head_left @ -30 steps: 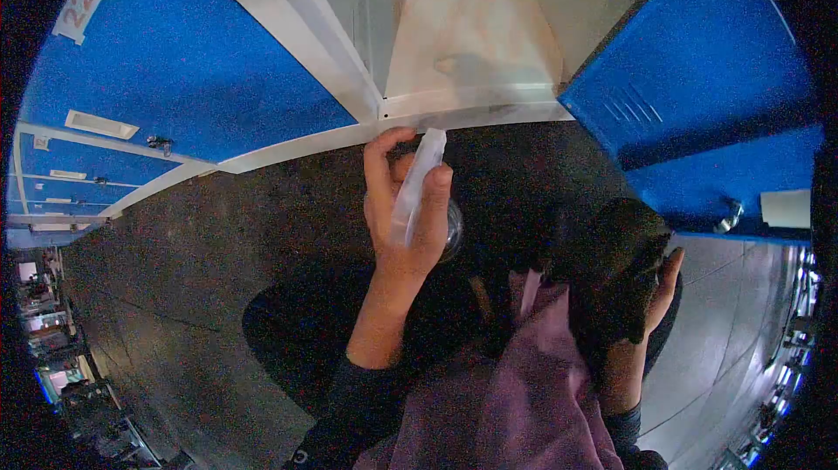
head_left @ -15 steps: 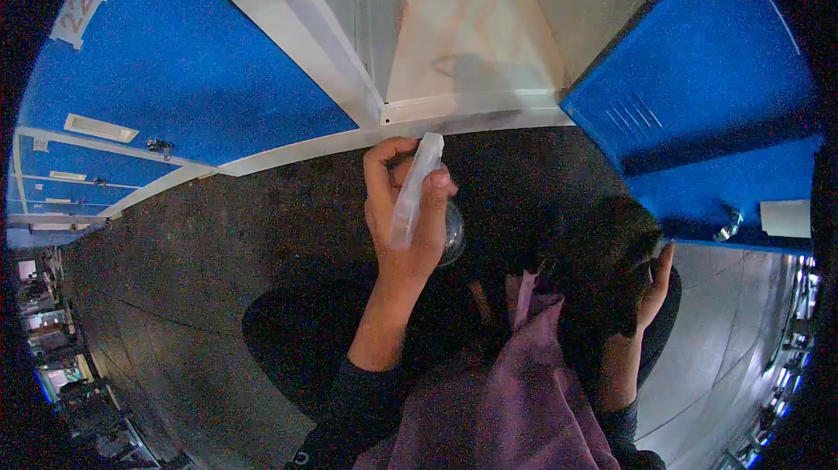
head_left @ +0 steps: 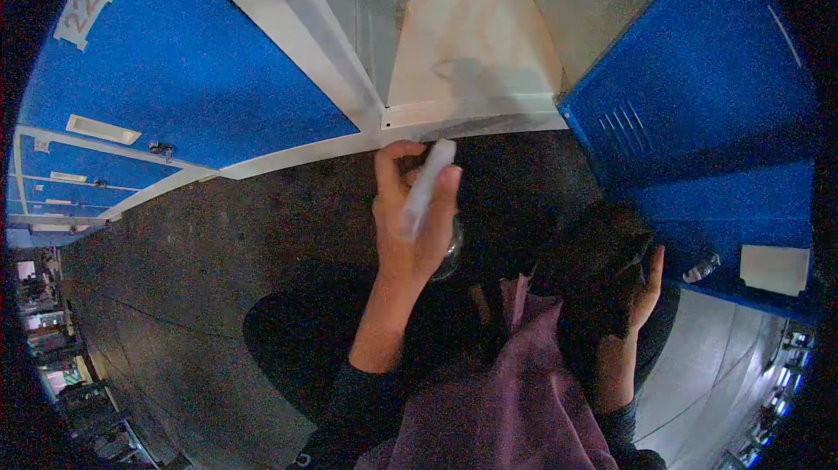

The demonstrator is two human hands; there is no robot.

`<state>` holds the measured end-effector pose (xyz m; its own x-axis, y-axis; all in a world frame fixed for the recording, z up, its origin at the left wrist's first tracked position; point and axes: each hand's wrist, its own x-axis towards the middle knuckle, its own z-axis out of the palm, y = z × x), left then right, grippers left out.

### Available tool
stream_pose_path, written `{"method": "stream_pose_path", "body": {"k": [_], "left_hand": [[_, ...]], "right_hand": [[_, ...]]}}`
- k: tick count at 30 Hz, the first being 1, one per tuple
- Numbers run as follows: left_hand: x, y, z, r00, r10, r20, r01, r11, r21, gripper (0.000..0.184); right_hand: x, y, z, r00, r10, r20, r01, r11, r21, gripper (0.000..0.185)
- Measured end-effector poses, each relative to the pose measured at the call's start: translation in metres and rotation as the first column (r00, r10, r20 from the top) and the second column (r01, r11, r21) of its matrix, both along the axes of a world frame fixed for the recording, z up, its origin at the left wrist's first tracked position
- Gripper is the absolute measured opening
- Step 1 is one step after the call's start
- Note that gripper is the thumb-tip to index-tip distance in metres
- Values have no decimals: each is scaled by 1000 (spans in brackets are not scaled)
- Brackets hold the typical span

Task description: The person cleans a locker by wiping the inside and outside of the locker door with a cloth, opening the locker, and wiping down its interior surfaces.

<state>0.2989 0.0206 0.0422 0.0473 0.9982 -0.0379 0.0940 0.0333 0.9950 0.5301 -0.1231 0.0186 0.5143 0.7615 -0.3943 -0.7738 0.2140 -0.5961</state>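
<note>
My left hand (head_left: 410,221) is in front of the open locker, its fingers and thumb curled around a clear container. A whitish translucent strip (head_left: 428,191) on the container shows between thumb and fingers, and a rounded clear part (head_left: 451,252) peeks out beside the palm. Its exact kind cannot be made out. My right hand (head_left: 644,295) is at the right edge of a black, soft-looking item (head_left: 585,269), its fingers curled against the side. The item's shape is lost in shadow. Purple cloth (head_left: 502,383) hangs over my lap.
Ahead is the open locker (head_left: 471,42), with a pale bottom panel. Its blue door (head_left: 707,103) stands open at right, near my right hand. A shut blue door marked 22 (head_left: 209,68) is at left. The dark floor (head_left: 192,295) spreads below.
The right locker door has swung toward me, its lower edge now nearer my right hand. My left hand tilts slightly with the container. My right hand has shifted a little left.
</note>
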Motion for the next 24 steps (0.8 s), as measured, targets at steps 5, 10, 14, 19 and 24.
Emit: {"method": "stream_pose_path", "body": {"k": [5,10,14,19,24], "left_hand": [[9,6,-14,995,-64,74,52,987,154,35],[21,22,1,969,45,241,-86,983,161,31],[18,43,-13,997,58,51,-64,988,140,30],[26,48,1,995,89,51,-96,982,161,33],[23,45,-5,992,-62,114,37,978,205,37]], "right_hand": [[4,-4,-16,998,-33,53,32,999,18,46],[-20,7,16,988,124,-88,-102,970,223,48],[-9,-6,-14,984,139,-108,-107,960,258,51],[-22,3,-14,998,65,11,-64,996,-57,51],[-35,18,-8,977,126,-172,-111,989,94,52]]}}
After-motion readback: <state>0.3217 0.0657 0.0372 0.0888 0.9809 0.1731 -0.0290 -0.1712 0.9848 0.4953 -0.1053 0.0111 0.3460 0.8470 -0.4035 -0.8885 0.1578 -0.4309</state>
